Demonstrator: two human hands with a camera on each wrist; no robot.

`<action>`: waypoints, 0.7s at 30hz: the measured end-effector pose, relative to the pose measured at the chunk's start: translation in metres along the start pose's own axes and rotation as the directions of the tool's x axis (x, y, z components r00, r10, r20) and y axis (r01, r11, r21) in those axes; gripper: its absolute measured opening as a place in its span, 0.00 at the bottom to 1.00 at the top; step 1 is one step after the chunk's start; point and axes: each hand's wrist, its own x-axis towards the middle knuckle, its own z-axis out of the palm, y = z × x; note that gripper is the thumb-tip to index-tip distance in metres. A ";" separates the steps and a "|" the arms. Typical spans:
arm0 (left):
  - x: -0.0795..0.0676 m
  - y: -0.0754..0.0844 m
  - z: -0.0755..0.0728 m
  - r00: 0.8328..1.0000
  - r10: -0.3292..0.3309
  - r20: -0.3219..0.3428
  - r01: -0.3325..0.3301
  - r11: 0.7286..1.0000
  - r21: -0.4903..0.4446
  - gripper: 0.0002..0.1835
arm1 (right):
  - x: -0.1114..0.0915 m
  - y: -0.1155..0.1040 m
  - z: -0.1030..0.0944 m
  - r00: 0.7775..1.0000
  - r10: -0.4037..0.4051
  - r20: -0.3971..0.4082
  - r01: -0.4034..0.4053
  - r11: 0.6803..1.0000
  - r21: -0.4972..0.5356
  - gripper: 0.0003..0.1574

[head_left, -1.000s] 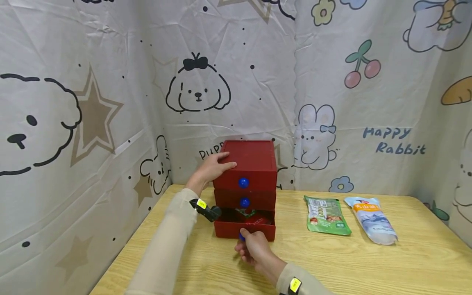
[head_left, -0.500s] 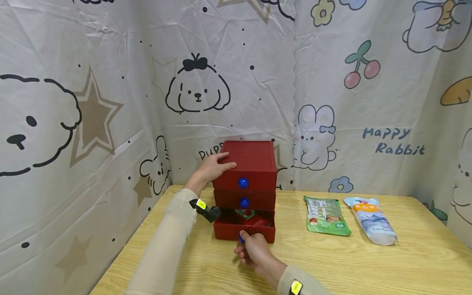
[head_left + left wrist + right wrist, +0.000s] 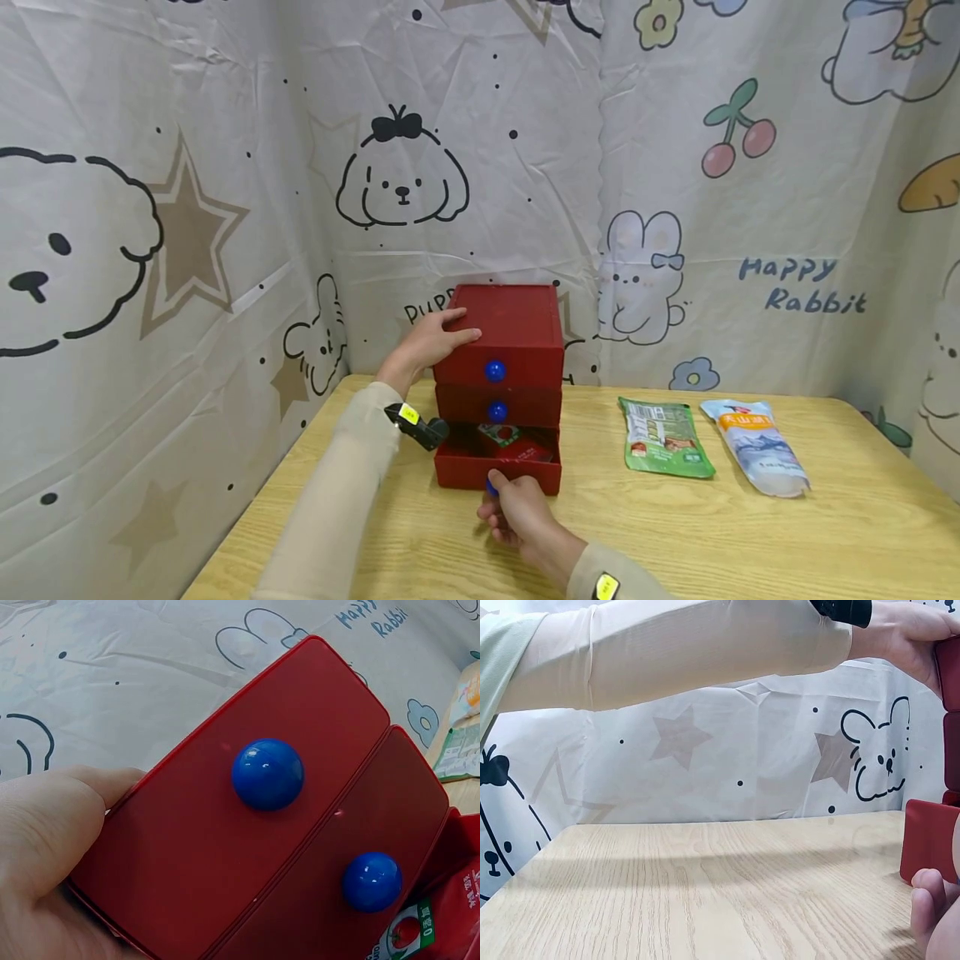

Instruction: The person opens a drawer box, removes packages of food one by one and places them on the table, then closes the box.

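A small red chest of drawers (image 3: 510,317) with round blue knobs stands on the table. My left hand (image 3: 430,340) rests on its upper left edge, thumb and a finger lying straight over the top; the left wrist view shows this hand (image 3: 45,840) against the chest's side. My right hand (image 3: 525,510) pinches the blue knob (image 3: 492,482) of the bottom drawer (image 3: 461,472), which is pulled out. Inside lies a red packet (image 3: 525,450) with a green-and-white label, partly hidden by the drawer above. In the right wrist view my right hand (image 3: 939,911) shows only in part.
To the right on the wooden table (image 3: 637,542) lie a green food pouch (image 3: 666,437) and a blue-and-white packet (image 3: 757,448) with an orange band. A cartoon-printed cloth (image 3: 525,167) hangs behind and on both sides.
The bottom drawer has come slightly farther out toward me with my right hand on its knob, showing more of the red packet. My left hand stays in place.
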 end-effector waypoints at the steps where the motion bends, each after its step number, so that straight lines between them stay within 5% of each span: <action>1: 0.000 0.000 0.000 1.000 0.002 -0.003 -0.002 1.000 0.002 0.37 | 0.000 0.000 0.000 1.000 -0.002 0.003 0.002 1.000 -0.001 0.28; 21: 0.000 -0.001 0.002 1.000 -0.003 -0.014 0.003 1.000 -0.008 0.37 | -0.005 0.001 -0.002 1.000 0.007 0.029 -0.007 1.000 -0.010 0.28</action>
